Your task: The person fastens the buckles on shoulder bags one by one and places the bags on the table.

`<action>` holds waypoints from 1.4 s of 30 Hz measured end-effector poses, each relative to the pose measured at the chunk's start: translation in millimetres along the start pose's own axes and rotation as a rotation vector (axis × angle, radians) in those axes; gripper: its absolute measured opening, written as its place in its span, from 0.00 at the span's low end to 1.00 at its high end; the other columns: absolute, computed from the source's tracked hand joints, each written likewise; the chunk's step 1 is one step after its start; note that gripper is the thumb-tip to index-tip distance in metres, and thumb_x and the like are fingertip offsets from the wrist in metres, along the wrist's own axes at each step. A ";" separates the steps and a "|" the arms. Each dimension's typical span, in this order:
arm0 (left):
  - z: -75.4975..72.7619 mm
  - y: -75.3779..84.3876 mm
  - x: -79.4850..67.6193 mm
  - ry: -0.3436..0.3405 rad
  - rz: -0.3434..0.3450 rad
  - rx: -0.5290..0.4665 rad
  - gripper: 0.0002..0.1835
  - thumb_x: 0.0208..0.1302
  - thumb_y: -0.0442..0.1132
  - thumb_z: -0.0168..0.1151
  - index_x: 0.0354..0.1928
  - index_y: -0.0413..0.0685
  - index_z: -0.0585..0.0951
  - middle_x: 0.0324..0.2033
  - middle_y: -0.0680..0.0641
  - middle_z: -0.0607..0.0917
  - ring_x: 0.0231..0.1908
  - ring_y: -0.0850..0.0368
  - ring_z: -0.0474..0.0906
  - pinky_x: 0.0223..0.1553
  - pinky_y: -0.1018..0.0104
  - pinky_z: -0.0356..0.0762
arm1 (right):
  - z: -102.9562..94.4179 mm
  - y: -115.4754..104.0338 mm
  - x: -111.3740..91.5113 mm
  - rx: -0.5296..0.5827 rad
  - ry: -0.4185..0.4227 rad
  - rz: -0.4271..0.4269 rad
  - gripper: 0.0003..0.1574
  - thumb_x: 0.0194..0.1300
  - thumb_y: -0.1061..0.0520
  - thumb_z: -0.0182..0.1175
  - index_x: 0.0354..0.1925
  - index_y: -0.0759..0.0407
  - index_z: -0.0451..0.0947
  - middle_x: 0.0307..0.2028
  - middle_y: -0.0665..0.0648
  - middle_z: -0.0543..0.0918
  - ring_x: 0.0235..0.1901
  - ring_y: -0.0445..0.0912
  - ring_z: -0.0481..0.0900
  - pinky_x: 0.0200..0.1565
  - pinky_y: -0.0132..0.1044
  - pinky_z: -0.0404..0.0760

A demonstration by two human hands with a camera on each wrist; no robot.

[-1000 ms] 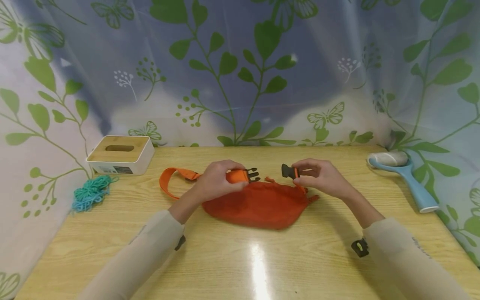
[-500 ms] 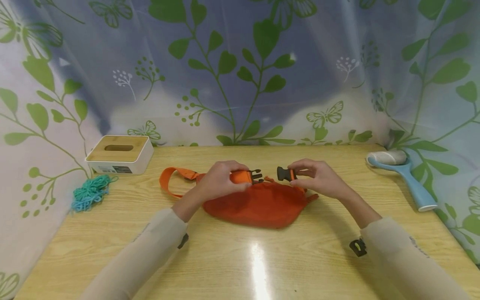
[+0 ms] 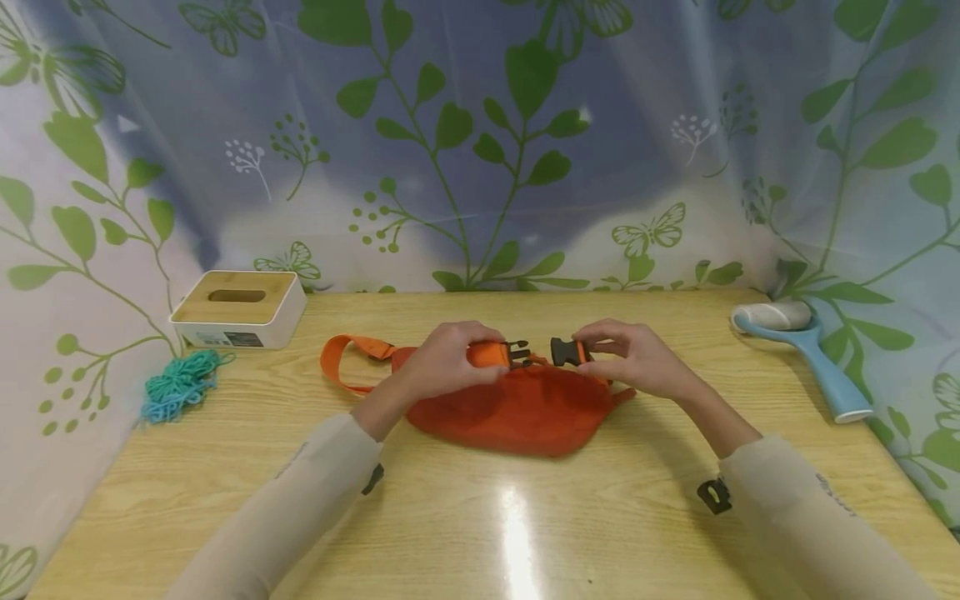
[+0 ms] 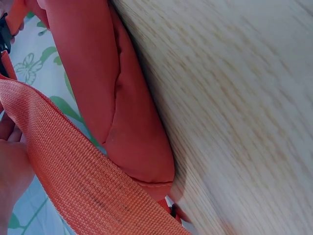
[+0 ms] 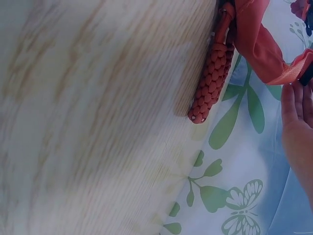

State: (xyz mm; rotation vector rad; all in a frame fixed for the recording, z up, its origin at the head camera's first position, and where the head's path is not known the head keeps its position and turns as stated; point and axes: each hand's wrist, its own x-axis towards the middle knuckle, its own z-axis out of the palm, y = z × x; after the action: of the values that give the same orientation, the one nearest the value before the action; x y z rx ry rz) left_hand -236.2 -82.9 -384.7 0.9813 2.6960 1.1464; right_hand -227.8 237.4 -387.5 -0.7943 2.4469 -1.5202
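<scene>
While the left hand [image 3: 448, 360] pinches the pronged clip [image 3: 514, 355], it points rightward, just short of the socket clip [image 3: 566, 352] the right hand [image 3: 634, 358] pinches.

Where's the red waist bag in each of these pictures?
Head: red waist bag just below centre.
Left wrist: mostly left half, from the top edge downward, its lower end partly behind the orange strap.
Right wrist: only partly visible, upper right, with its braided pull.
Shared landmark: wood-grain tabletop.
</scene>
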 end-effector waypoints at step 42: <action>11.2 9.0 13.7 -0.064 0.054 0.079 0.24 0.61 0.47 0.71 0.57 0.44 0.84 0.43 0.51 0.84 0.27 0.59 0.73 0.27 0.68 0.72 | 6.6 1.6 2.0 0.011 -0.027 -0.038 0.28 0.59 0.66 0.73 0.57 0.69 0.80 0.57 0.65 0.79 0.60 0.59 0.77 0.61 0.44 0.75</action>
State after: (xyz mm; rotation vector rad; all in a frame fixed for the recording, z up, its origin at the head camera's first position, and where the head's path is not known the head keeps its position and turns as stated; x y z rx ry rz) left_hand -239.3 -63.2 -384.3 1.0894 2.6987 1.0050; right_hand -227.5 231.7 -391.7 -0.8579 2.4153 -1.5244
